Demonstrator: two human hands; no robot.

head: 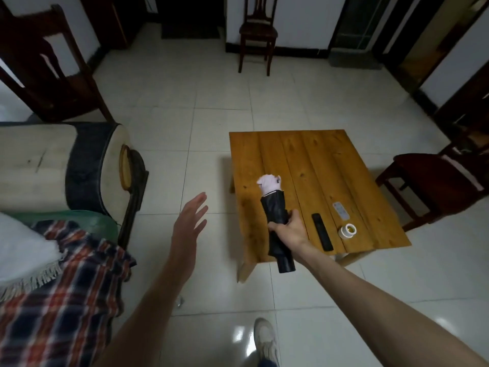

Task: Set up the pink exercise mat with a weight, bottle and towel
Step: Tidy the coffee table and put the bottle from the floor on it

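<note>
My right hand grips a rolled pink mat that sits inside a black sleeve. The pink end pokes out at the top, and the black bottom end hangs past the near edge of the low wooden table. The bundle is held tilted above the table's left part. My left hand hovers open over the tiled floor to the left of the table, fingers spread, holding nothing. No weight, bottle or towel shows clearly.
On the table lie a black remote, a white remote and a small white roll. A sofa arm and a plaid blanket are at the left. Wooden chairs stand at the back and right. Pale floor tiles stretch beyond the table.
</note>
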